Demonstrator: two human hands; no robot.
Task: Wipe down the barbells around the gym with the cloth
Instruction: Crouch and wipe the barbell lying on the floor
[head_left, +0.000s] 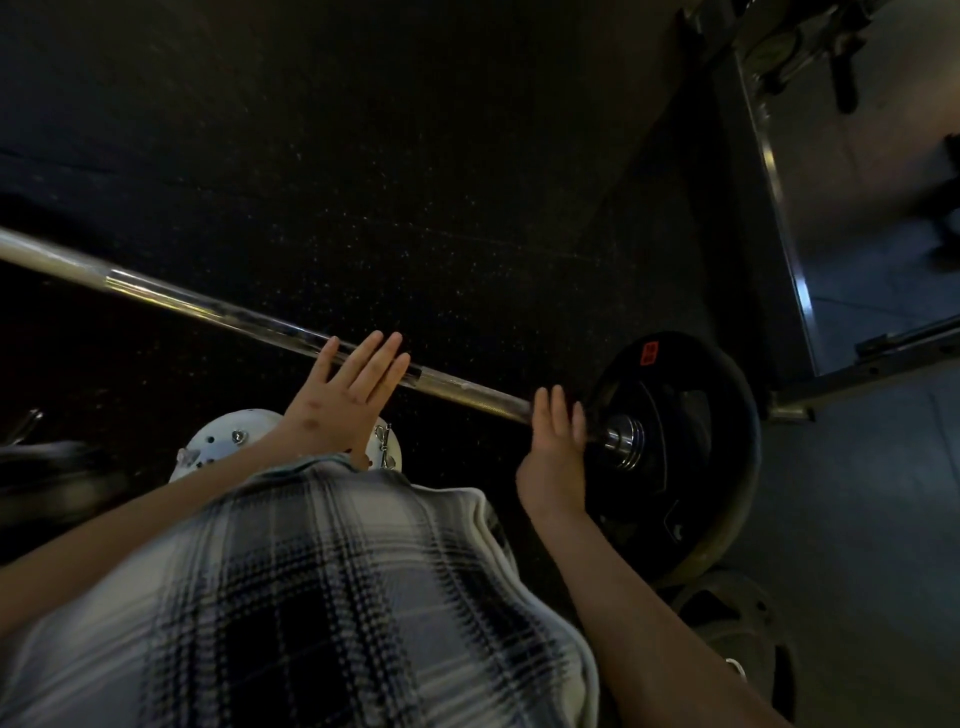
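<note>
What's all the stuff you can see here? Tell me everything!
bar: one, silver, slanting from left to right
plate: one, black, red label, on the bar's right end
second plate: one, dark, lower right
frame: one, grey metal, upper right
floor: black, speckled
shoe: one, white, lower left of centre
shirt: one, plaid, bottom
left hand: open, over the bar
right hand: open, at the bar beside the plate
</note>
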